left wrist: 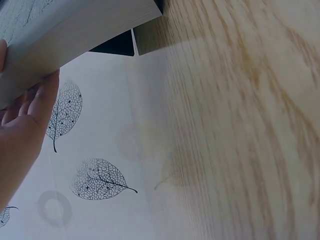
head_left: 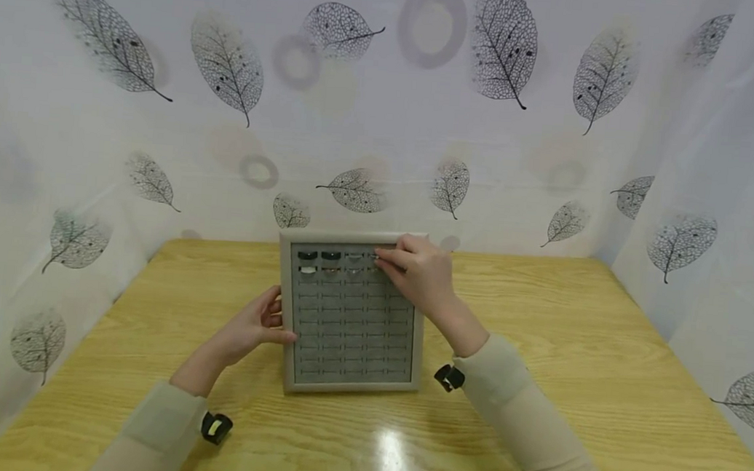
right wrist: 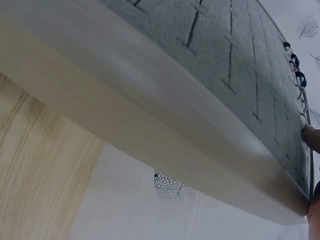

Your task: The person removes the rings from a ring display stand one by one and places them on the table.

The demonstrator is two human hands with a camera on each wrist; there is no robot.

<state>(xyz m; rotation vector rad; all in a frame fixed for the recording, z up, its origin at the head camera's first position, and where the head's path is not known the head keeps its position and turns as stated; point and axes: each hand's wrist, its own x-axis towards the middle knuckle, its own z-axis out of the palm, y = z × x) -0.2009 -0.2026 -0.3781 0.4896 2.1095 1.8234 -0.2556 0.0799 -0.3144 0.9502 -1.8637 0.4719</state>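
One ring display (head_left: 354, 321) stands on wooden table (head_left: 517, 304); left hand (head_left: 254, 325) grips left side; right hand (head_left: 425, 272) pinches mostly hidden ring (head_left: 374, 256), top row.

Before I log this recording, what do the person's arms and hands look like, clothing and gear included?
The left hand and right hand are ungloved. The left sleeve and right sleeve are long and pale beige, each ending in a broad, slightly greyer cuff. A small black device sits beside each cuff, one at the left, one at the right. No cables or lettering can be made out.
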